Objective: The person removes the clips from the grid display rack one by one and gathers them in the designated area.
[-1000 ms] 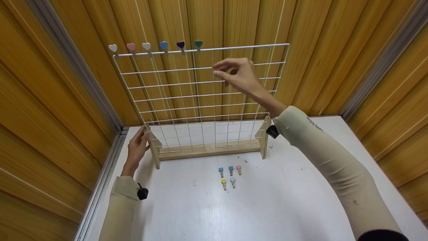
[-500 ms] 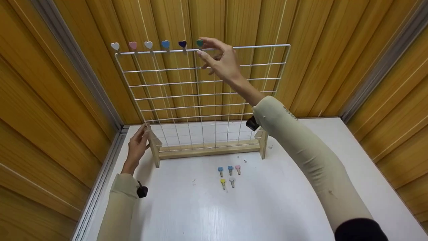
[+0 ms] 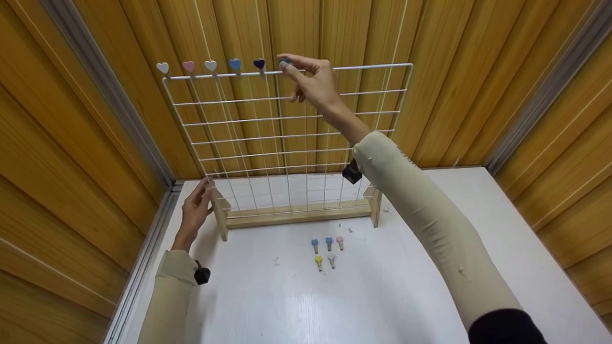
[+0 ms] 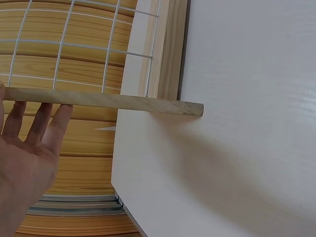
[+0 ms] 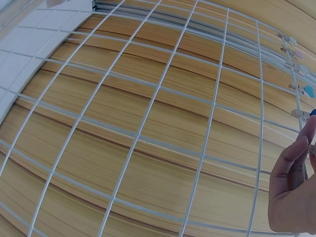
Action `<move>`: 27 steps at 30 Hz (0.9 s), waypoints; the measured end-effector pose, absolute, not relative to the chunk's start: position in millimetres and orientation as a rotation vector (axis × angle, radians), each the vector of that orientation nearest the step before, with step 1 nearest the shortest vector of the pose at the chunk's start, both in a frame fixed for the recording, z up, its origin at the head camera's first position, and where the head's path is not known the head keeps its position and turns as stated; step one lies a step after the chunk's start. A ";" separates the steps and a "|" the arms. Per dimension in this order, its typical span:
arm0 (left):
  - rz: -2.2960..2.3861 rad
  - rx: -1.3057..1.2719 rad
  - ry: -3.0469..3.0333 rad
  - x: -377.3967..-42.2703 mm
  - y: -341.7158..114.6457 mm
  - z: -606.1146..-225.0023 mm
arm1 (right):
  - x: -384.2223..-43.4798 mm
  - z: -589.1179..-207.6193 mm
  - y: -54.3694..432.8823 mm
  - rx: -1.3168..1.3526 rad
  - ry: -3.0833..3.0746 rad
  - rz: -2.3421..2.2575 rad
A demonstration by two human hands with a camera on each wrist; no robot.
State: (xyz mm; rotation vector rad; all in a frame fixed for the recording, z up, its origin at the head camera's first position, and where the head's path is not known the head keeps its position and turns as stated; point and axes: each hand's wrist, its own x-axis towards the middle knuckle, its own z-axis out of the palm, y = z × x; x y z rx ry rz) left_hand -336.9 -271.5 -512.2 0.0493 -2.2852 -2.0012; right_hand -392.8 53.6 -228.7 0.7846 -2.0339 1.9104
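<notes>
In the head view my right hand (image 3: pixel 318 83) pinches a green heart clothespin (image 3: pixel 285 60) on the top bar of the white wire grid (image 3: pixel 373 66), thumb and forefinger covering most of it. White, pink, light blue and dark blue heart clothespins (image 3: pixel 259 64) line that bar to its left. The grid stands upright in a wooden stand (image 3: pixel 296 219). My left hand (image 3: pixel 195 212) holds the stand's left side piece. In the left wrist view its fingers (image 4: pixel 57 129) press against that board (image 4: pixel 133 102). The right wrist view shows the right hand (image 5: pixel 295 187) by the bar's clips.
Several loose heart clothespins lie on the white table in front of the stand: two light blue, a pink (image 3: pixel 340 240), a yellow (image 3: pixel 319 260) and a white one (image 3: pixel 332 260). Small scraps (image 3: pixel 350 230) are scattered nearby. Wood-grain panels (image 3: pixel 478 86) enclose the back and sides.
My right hand has moved left and up from in front of the grid to the green clothespin, and its thumb and forefinger have closed on it. The left hand stays at the stand.
</notes>
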 end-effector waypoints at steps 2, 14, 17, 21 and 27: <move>-2.001 0.056 -2.292 -337.0 -271.7 -513.0 | -392.1 -228.3 54.7 0.776 -2.019 1.980; -2.002 0.029 -2.295 -334.1 -272.1 -512.7 | -392.5 -236.6 42.8 0.680 -1.817 2.087; -1.999 0.023 -2.293 -333.8 -271.2 -512.3 | -390.5 -237.3 40.0 0.632 -1.780 2.106; -2.010 0.052 -2.299 -335.0 -270.6 -511.7 | -387.5 -236.4 38.9 0.565 -1.704 2.226; -2.029 0.081 -2.300 -335.3 -271.1 -510.9 | -386.0 -241.9 43.7 0.668 -1.679 2.200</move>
